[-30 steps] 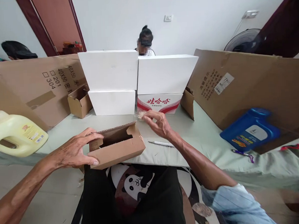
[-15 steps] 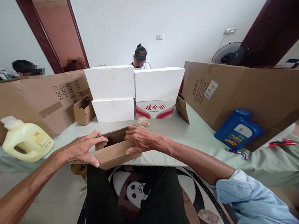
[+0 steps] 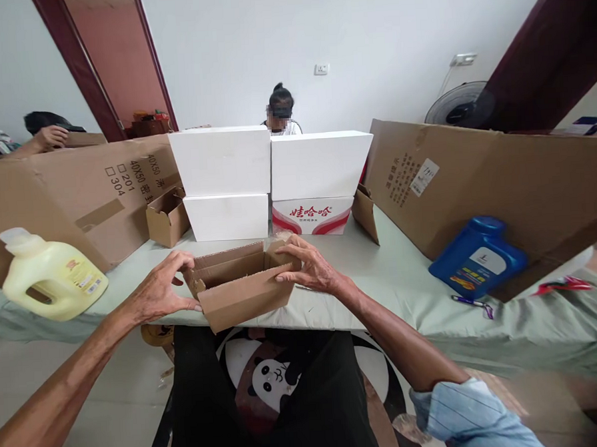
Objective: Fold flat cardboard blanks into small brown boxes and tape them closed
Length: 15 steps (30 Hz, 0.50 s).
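Note:
An open-topped brown cardboard box (image 3: 250,299) lies at the table's front edge, tilted a little. My left hand (image 3: 164,287) grips its left end, thumb low on the near side and fingers at the back corner. At the other end my right hand (image 3: 308,266) has its fingers over the far corner and its thumb on the near wall's rim. The box's inside looks dark, and I cannot make out anything in it. Just behind the right end is a crumpled clear plastic piece (image 3: 279,238), partly hidden.
White boxes (image 3: 220,162) and a red-and-white box (image 3: 313,217) are stacked ahead. A small open carton (image 3: 167,220) stands beside them. Large cardboard panels flank the table, with a yellow jug (image 3: 56,276) left and a blue bottle (image 3: 478,257) and pen (image 3: 473,302) right. People sit beyond.
My right hand has slid right along the box to its right end, and more of the opening shows. A person's hand with cardboard has appeared behind the left panel.

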Motion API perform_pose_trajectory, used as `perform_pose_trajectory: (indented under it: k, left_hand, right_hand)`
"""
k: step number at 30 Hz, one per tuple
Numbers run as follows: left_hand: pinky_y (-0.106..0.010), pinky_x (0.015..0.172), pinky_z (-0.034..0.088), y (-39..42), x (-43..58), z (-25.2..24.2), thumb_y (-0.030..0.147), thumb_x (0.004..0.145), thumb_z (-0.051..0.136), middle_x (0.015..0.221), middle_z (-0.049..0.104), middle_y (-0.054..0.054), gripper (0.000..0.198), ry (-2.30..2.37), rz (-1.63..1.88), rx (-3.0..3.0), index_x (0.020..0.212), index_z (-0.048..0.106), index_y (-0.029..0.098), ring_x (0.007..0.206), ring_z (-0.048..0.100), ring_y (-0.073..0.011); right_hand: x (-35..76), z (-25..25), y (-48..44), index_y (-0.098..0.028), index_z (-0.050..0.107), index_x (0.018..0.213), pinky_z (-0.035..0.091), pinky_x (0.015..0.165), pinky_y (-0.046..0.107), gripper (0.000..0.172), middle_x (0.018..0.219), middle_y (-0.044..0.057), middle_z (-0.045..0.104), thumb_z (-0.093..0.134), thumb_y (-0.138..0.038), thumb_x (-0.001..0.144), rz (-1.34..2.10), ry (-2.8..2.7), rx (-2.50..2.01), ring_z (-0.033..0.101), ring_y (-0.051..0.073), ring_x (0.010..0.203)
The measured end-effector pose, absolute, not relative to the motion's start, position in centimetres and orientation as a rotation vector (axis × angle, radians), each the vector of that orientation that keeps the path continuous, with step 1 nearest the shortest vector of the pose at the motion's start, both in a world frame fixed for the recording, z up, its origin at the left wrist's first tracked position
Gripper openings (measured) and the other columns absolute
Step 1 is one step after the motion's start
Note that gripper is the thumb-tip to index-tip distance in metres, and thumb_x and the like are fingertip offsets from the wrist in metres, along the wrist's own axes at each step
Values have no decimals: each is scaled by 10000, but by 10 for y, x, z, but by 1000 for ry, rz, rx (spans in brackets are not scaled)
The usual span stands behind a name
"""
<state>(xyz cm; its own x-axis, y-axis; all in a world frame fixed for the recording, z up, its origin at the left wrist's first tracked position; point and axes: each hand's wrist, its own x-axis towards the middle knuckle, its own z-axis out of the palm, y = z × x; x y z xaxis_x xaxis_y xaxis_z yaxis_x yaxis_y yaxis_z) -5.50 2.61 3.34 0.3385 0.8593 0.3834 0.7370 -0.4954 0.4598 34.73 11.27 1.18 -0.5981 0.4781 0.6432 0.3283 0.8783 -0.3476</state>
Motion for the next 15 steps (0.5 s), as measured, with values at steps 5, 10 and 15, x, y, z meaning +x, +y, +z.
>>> perform_pose_trajectory:
  k: [5, 10, 15]
  left_hand:
    - [-482, 916, 679, 33, -58, 16, 620, 645, 945, 1386, 675, -132, 695, 1475, 1166, 2145, 1010, 482, 253, 1136, 727, -296]
    - [-475, 968, 655, 47, -59, -4, 631, 609, 946, 1225, 731, -88, 725, 1623, 1350, 1939, 988, 451, 261, 1046, 738, -262]
    - [-403, 865, 636, 52, -47, -3, 614, 632, 897, 1042, 699, -28, 651, 1830, 1438, 1778, 963, 459, 265, 883, 709, -221]
  right_hand:
    - [343, -2, 120, -244, 742, 1224, 554, 939, 464, 696, 1092, 83, 642, 748, -844, 872, 351, -2074, -619, 604, 275, 1033]
    - [332, -18, 120, -255, 705, 1305, 558, 1022, 466, 760, 1247, 101, 681, 848, -805, 799, 523, -1805, -690, 640, 296, 1161]
    - [328, -56, 108, -194, 735, 1206, 603, 858, 372, 686, 1123, 86, 749, 878, -717, 786, 1073, -1720, -765, 693, 253, 994]
